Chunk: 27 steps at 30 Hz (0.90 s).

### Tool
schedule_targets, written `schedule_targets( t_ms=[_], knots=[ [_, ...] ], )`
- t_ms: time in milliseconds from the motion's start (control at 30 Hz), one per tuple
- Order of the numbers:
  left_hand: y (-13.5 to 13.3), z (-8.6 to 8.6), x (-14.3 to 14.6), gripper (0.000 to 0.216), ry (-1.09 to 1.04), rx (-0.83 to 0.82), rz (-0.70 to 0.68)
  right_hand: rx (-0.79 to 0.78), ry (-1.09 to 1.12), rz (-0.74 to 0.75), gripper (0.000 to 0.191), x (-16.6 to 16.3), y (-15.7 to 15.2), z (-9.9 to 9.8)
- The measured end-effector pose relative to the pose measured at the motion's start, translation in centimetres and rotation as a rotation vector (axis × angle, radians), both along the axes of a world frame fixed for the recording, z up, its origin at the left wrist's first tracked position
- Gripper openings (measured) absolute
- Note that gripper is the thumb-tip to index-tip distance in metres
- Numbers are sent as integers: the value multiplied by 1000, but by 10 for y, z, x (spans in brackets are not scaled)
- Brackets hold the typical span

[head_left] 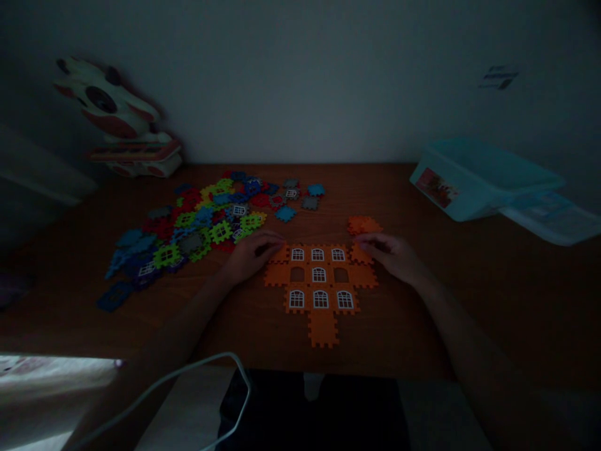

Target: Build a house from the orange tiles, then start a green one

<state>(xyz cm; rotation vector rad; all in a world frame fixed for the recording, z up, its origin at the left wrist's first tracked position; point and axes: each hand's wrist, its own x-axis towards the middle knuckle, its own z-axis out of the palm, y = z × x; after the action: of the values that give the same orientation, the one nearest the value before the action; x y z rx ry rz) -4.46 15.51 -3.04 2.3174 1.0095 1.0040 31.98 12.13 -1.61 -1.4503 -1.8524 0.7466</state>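
Dim wooden table. A flat orange tile panel with white windows lies near its front edge. The left hand and right hand rest on the upper corners, seemingly steadying it — fingers curled, grip unclear. Loose coloured tiles lie left, within reach.

On the table, the tile pile lies left of the joined panel, the box right.

A plush toy sits back left, teal box right
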Motion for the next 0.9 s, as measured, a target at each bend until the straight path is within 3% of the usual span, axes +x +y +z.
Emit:
schedule_targets(
  t_ms=[300,500,667,900],
  knots=[
    [-1,0,1,23,162,160,-42,77,-140,56,25,-8,-3,-3],
    [0,-5,-2,23,256,279,-51,49,-73,17,24,-8,-2,-2],
    [1,-4,-2,24,311,300,-58,6,-14,5,24,-11,-3,-3],
    [-2,-1,1,22,286,239,-69,131,-105,119,24,-11,-3,-5]
  ],
)
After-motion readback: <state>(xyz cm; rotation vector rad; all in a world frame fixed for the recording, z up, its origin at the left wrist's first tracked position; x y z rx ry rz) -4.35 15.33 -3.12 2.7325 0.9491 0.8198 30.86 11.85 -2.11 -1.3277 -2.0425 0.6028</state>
